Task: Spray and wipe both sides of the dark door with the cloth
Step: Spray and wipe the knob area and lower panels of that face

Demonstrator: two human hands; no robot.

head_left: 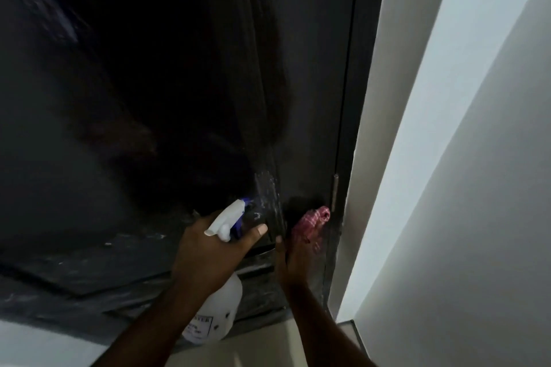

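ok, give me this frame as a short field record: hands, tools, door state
left hand: grips the spray bottle, nozzle toward the door
right hand: holds the cloth against the door, just below the hinge
cloth: red checked, bunched
door: dark, with droplets on it by the nozzle
wall: white, right of the door
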